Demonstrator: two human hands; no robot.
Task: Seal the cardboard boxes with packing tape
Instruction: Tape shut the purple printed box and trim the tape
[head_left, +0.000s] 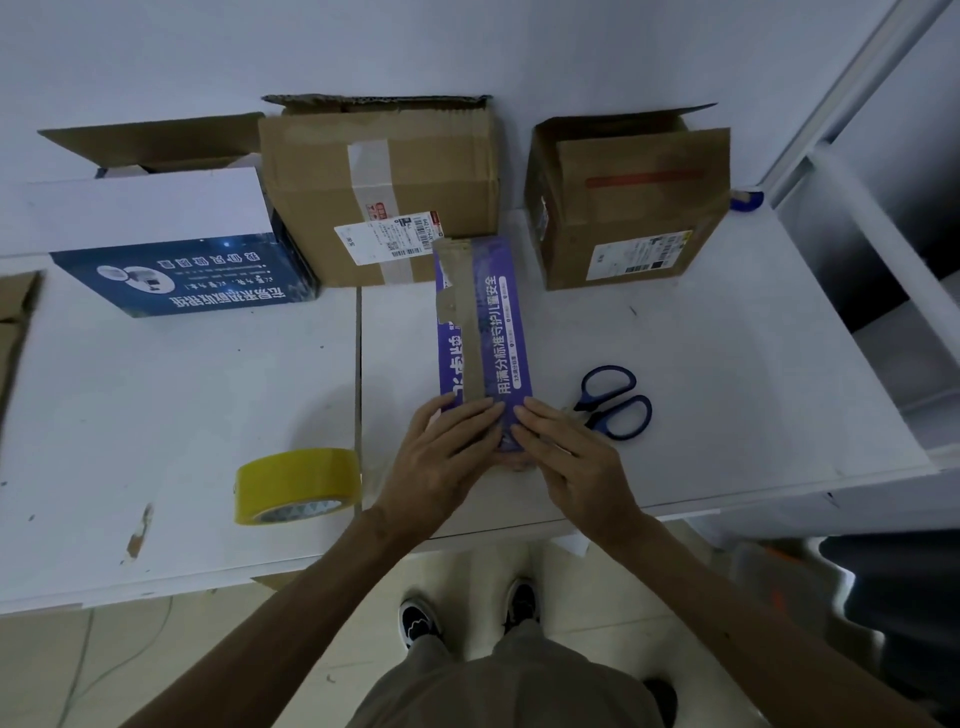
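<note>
A long purple box (501, 322) with white print lies lengthwise on the white table (727, 364), a strip of brown tape running along its top. My left hand (441, 457) and my right hand (566, 457) both press flat, with straight fingers, on the box's near end. A yellow tape roll (298, 486) lies on the table to the left of my left hand. Blue-handled scissors (615, 402) lie just right of my right hand, their blades hidden behind it.
Along the back stand a blue and white box (176, 260), a taped brown carton (379, 192) with raised flaps and another brown carton (628, 208) with open flaps. A white shelf frame (883, 260) borders the table's right. My feet show below the table's front edge.
</note>
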